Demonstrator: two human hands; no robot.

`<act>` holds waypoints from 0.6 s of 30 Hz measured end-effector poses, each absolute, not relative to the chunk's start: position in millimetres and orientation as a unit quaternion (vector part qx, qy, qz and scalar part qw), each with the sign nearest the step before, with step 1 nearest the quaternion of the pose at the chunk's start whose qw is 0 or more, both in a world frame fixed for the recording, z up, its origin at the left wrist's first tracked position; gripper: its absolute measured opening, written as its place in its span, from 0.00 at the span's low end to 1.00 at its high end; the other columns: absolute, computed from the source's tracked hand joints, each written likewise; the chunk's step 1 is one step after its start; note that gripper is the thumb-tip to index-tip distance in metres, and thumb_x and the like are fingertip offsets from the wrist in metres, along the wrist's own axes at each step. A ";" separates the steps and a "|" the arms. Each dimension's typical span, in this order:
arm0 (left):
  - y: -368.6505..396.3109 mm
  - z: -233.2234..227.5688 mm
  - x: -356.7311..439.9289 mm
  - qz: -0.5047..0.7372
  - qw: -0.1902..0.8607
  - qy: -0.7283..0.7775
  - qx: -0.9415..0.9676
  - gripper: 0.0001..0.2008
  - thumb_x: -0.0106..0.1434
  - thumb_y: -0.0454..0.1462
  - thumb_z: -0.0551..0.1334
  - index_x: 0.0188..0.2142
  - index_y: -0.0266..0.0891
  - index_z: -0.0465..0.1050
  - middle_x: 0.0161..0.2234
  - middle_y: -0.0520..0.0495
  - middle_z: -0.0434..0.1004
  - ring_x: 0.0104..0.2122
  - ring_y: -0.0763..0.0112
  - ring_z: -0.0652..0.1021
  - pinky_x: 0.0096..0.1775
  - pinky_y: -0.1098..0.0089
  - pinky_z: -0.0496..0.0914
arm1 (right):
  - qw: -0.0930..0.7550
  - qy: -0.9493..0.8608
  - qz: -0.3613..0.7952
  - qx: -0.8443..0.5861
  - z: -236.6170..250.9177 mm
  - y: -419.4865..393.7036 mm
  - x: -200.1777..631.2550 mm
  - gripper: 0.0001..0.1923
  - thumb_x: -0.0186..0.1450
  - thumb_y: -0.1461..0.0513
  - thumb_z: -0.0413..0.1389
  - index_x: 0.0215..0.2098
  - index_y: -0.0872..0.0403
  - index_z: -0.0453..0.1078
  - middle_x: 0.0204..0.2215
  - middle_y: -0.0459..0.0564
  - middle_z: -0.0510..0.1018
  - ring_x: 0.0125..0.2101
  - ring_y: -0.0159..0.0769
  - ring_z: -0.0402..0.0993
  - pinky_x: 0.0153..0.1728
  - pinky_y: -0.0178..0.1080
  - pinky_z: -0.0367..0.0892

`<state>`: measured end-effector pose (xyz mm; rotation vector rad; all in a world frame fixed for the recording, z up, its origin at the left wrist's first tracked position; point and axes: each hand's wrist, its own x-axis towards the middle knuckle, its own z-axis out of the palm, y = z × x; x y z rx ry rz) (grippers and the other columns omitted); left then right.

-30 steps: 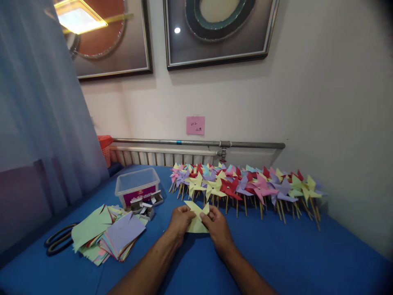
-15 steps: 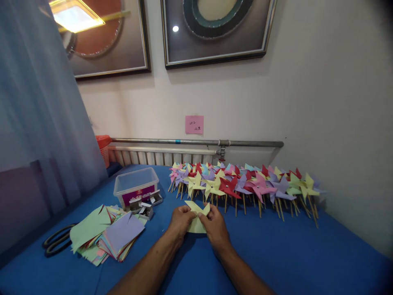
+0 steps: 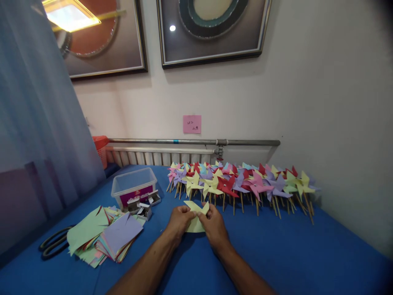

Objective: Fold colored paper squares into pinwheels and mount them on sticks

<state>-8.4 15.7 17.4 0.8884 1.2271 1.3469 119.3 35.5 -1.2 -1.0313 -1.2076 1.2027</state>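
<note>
Almost nothing has moved over the last second — only the head camera has drifted, so the whole scene sits slightly left and lower in frame. Left hand [image 3: 179, 219] and right hand [image 3: 214, 224] are still together at the table's middle, both pinched on the pale yellow cut paper square [image 3: 195, 216]. Fingertips stay clamped at its centre, with two pointed flaps sticking up between them. The sheet sits just above the blue tablecloth [image 3: 291, 254], near the front row of finished paper pinwheels on wooden sticks [image 3: 239, 185].

My read: the grip is unchanged, so the fold is being held at the centre, not advanced — flaps gathered, nothing pinned yet.

Left of the hands: a stack of coloured cut paper squares [image 3: 104, 235], a clear plastic tub with purple label [image 3: 134, 189], small metal pin boxes [image 3: 141, 206] and black scissors [image 3: 52, 246].
</note>
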 end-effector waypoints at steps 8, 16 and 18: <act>18.4 19.9 -11.8 0.611 0.536 0.503 0.294 0.12 0.41 0.36 0.71 0.21 0.38 0.68 0.16 0.52 0.72 0.17 0.74 0.70 0.23 0.73 0.63 | 0.538 -0.601 0.432 -0.402 2.2 30.2 124.9 0.27 0.60 0.57 0.59 0.57 0.52 0.65 0.42 0.53 0.82 0.40 0.44 0.81 0.42 0.46 0.76; 17.5 22.8 -17.0 0.687 0.549 0.419 0.225 0.11 0.42 0.34 0.69 0.21 0.38 0.67 0.18 0.52 0.72 0.20 0.73 0.72 0.26 0.71 0.65 | 0.426 -0.821 0.125 -0.359 6.8 7.1 125.3 0.23 0.57 0.70 0.56 0.48 0.46 0.73 0.67 0.52 0.62 0.64 0.50 0.62 0.61 0.56 0.64; 18.0 20.1 -15.8 0.681 0.556 0.416 0.233 0.11 0.43 0.33 0.69 0.21 0.38 0.66 0.18 0.53 0.71 0.20 0.74 0.71 0.26 0.72 0.64 | 0.422 -0.830 0.078 -0.357 9.7 4.5 124.1 0.21 0.59 0.71 0.56 0.46 0.46 0.74 0.68 0.53 0.61 0.65 0.51 0.62 0.60 0.57 0.64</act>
